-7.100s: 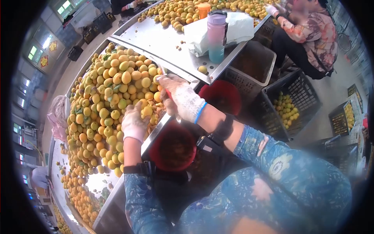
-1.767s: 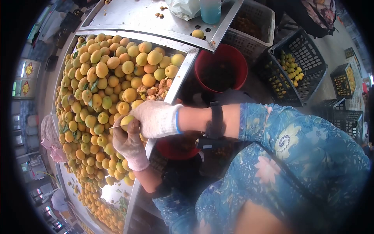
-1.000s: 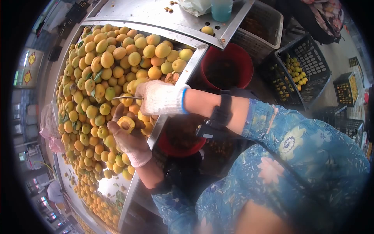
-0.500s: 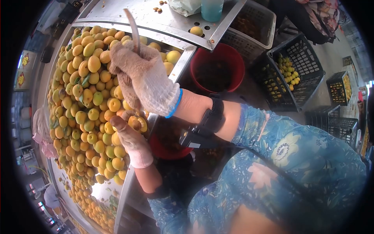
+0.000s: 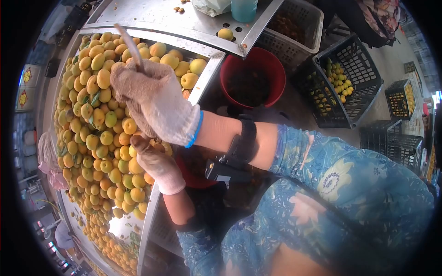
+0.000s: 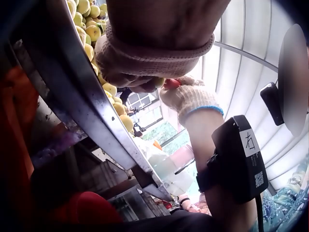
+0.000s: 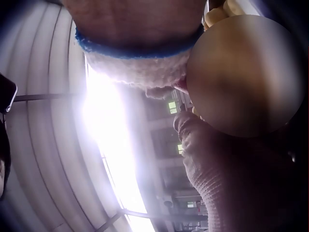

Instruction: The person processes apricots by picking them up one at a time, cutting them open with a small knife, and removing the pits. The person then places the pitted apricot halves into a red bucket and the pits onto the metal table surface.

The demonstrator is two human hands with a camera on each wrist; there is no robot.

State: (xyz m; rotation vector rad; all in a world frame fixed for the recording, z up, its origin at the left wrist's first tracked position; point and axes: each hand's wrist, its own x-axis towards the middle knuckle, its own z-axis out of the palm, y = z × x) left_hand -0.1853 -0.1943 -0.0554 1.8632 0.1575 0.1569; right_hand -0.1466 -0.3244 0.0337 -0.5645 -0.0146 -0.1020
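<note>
My right hand (image 5: 154,99), in a stained knit glove with a blue cuff, grips a knife whose thin curved blade (image 5: 129,43) points up and away over the fruit. Its red handle (image 6: 171,83) shows between the fingers in the left wrist view. Just below, my gloved left hand (image 5: 159,163) holds a cut apricot (image 5: 165,147), mostly hidden by the right hand. The two hands are close together at the near edge of a large apricot pile (image 5: 99,119). In the right wrist view, the left hand (image 7: 207,159) faces the right glove (image 7: 140,67); a blurred disc covers much there.
A metal rim (image 5: 205,83) bounds the sorting table. Beyond its right side stand a red bucket (image 5: 278,69), a black crate (image 5: 368,62) with fruit and a white crate (image 5: 315,27). One loose apricot (image 5: 225,34) lies on the upper metal surface.
About a second ago the left hand held out a halved apricot, and the blade pointed left. The right hand has since swung the blade upward and come over the left hand, hiding most of the fruit.
</note>
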